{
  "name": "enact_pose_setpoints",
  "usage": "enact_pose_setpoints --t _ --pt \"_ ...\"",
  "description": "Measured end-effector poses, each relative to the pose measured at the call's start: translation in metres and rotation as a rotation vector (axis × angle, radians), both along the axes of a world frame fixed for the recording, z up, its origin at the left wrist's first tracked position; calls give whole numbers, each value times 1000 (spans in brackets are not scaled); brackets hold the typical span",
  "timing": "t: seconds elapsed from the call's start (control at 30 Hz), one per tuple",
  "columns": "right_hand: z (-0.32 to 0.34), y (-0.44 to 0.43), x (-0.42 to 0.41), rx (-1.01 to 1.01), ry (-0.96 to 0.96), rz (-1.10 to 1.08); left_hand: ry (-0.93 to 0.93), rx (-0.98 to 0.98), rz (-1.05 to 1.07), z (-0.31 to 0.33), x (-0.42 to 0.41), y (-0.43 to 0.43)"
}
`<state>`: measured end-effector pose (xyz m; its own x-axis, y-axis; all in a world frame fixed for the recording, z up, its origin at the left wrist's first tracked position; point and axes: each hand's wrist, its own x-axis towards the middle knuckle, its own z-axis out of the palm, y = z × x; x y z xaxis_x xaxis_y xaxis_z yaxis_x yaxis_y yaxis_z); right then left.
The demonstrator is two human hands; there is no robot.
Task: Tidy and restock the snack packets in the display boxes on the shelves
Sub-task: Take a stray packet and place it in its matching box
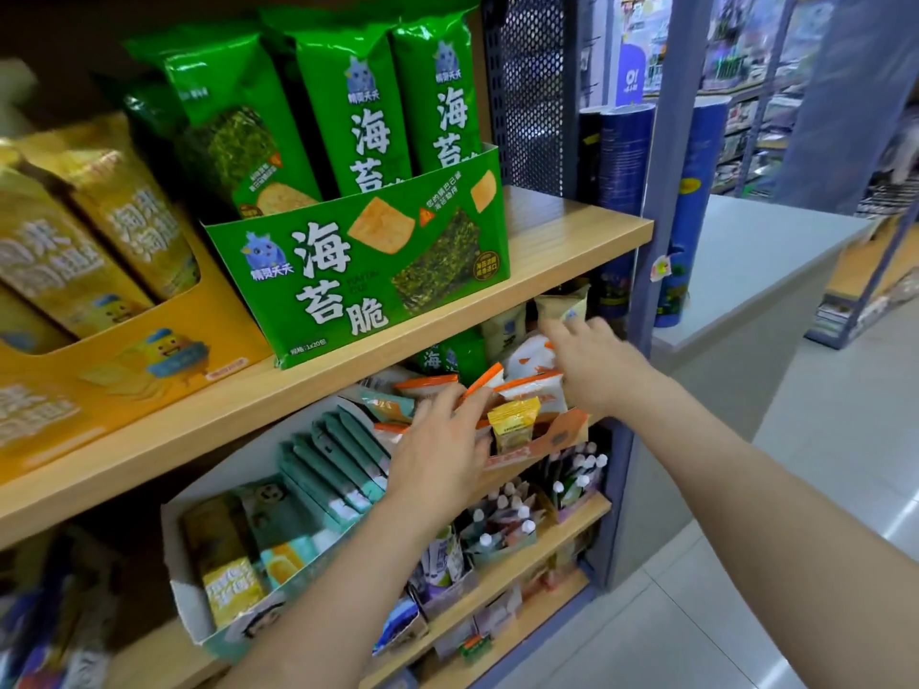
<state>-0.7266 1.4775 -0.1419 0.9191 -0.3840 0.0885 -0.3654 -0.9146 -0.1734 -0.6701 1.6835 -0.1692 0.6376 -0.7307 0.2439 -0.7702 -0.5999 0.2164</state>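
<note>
- Right forearm (pixel 746 489) and left forearm (pixel 338 589): both bare, reaching from the lower edge of the view toward the middle shelf.
- Left hand (pixel 442 455): palm down, fingers straight and slightly spread, their tips lying on the orange-topped snack packets (pixel 527 385). No pinch is visible.
- Right hand (pixel 592 360): farther back, fingers stretched forward and loosely spread, tips at the white packets toward the rear of the box. Its thumb is hidden, so any grip cannot be told.
- Orange display box (pixel 557 435): stands at the right end of the middle shelf, under the upper wooden shelf (pixel 572 241), and holds the orange-topped packets in a loose, uneven row.
- Yellow packet (pixel 514 425): upright at the front of the orange box, between the two hands.
- Teal display box (pixel 184 564): just left of the orange box, with teal packets (pixel 338 460) leaning in a row.
- Green seaweed-crisp box (pixel 358 271): on the upper shelf, with tall green packets (pixel 348 106) standing in it.
- Yellow display box (pixel 124 350): beside the green box, to its left.
</note>
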Motion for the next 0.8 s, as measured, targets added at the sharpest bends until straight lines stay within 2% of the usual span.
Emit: enact_pose_setpoints --t 0.13,0.27,0.4,0.5,0.57,0.67,0.8 --pt "-30 -3 -14 186 -7 5 18 107 25 -1 0 -4" --pt "-41 -3 -25 371 -267 -32 59 50 5 -1 -7 9" --pt "-17 15 -48 346 -451 -85 20 -99 -16 2 -18 34" --pt "5 47 -66 405 -687 -87 -22 -143 88 1 -33 70" --pt "10 84 -72 489 -752 -55 -45 -128 193 -8 -39 108" --pt "1 143 -69 579 -644 49 -62 -93 367 -26 -29 176" --pt "-29 211 -44 577 -267 259 -44 147 461 -46 -16 237"
